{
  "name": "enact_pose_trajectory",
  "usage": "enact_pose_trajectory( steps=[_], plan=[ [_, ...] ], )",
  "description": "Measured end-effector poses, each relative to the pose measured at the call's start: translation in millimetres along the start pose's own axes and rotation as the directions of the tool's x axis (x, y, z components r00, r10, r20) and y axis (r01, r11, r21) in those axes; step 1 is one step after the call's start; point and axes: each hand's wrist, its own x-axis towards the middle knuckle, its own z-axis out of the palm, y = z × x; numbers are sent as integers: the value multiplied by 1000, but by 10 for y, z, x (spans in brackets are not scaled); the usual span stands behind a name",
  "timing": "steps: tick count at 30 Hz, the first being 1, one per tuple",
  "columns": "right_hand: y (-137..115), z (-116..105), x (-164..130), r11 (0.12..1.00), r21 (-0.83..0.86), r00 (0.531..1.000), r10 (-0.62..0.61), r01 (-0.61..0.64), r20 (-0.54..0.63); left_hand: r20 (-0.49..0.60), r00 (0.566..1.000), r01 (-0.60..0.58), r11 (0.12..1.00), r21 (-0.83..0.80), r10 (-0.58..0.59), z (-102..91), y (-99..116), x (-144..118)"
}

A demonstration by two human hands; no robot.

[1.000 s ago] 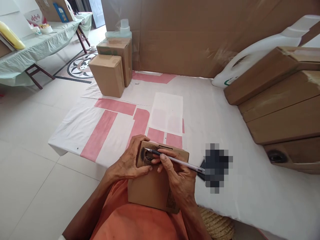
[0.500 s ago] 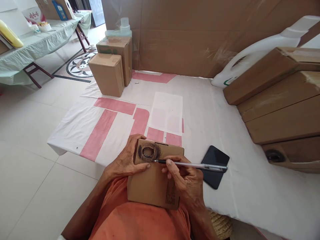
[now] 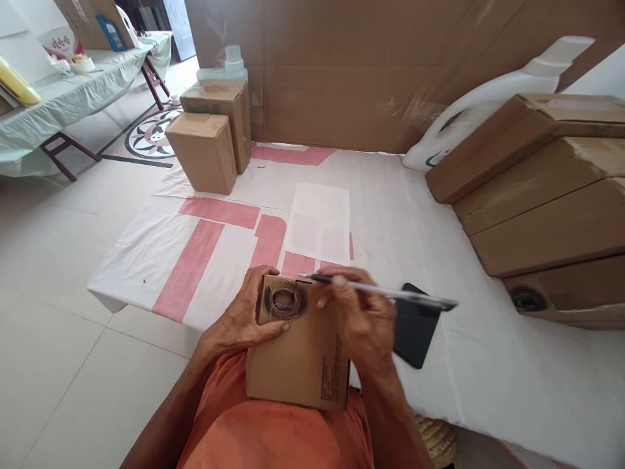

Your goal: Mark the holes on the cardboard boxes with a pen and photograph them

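Beside the desk's (image 3: 390,215) near edge, wide-clasping left fingers (image 3: 271,333) could slip on the box (image 3: 293,365), making right fingers' (image 3: 346,293) pinched pen (image 3: 410,297) stray.

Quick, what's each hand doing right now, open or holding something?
Left hand: holding the cardboard box by its edge.
Right hand: closed around the pen.
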Motion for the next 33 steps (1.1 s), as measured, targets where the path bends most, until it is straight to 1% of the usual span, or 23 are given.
enact_pose_trajectory(
  steps=[1,2,3,4,5,6,7,8,9,10,13,15,17,19,20,22,23,25,26,27,29,31,33],
  plan=[
    [-3,-87,78,1000,10,997,-14,15,-75,-3,1000,6,1000,3,-6,-6,0,-6],
    [6,-197,163,1000,-23,988,-23,20,-153,-6,1000,12,1000,6,-12,-12,0,-13],
    [28,-319,248,991,-134,980,-20,-7,-200,-7,1000,22,1000,5,-22,-17,-2,-19],
    [61,-443,323,951,-303,979,0,-63,-204,-9,999,33,999,3,-33,-21,-6,-23],
    [106,-560,382,861,-492,983,43,-127,-179,-11,999,44,999,1,-44,-23,-12,-26],
    [159,-658,420,733,-657,984,109,-174,-139,-18,998,53,999,3,-53,-23,-20,-25],
    [218,-730,437,603,-773,977,190,-195,-99,-28,998,61,998,12,-60,-21,-30,-22],
    [281,-774,435,506,-840,963,262,-196,-66,-41,997,71,997,26,-70,-17,-39,-17],
    [344,-789,418,452,-872,948,315,-187,-40,-54,995,83,996,42,-81,-12,-47,-11],
    [404,-777,392,424,-888,938,346,-177,-22,-64,994,94,994,59,-90,-7,-51,-5],
    [527,-656,308,332,-932,914,406,-147,0,-74,991,118,988,103,-111,8,-40,13],
    [541,-577,271,301,-944,908,418,-134,5,-79,990,126,984,125,-117,15,-18,23],
    [510,-551,240,290,-948,910,414,-132,0,-86,988,141,980,141,-130,20,3,33],
    [457,-594,187,279,-948,918,395,-153,-32,-97,986,153,976,154,-139,24,13,39],
    [430,-641,142,266,-947,923,378,-179,-68,-102,985,155,975,159,-140,27,13,41],
    [386,-770,13,221,-936,925,327,-273,-192,-110,985,152,975,164,-135,35,6,44],
    [373,-845,-66,191,-922,915,296,-337,-273,-110,985,148,975,164,-131,42,3,47],
    [365,-988,-229,143,-872,871,246,-467,-426,-102,987,135,979,152,-120,65,1,59],
    [371,-1048,-298,132,-845,844,236,-519,-482,-95,989,127,982,141,-114,80,3,68],
    [383,-1099,-353,133,-819,820,238,-558,-520,-84,990,119,984,130,-109,98,5,79],
    [420,-1169,-405,166,-778,788,261,-606,-558,-61,993,109,988,113,-103,135,9,102],
    [467,-1211,-387,229,-733,765,283,-640,-579,-43,994,105,989,108,-101,167,4,117],
    [514,-1246,-335,309,-675,742,303,-670,-598,-39,994,104,988,111,-100,188,-9,119]
  ],
)
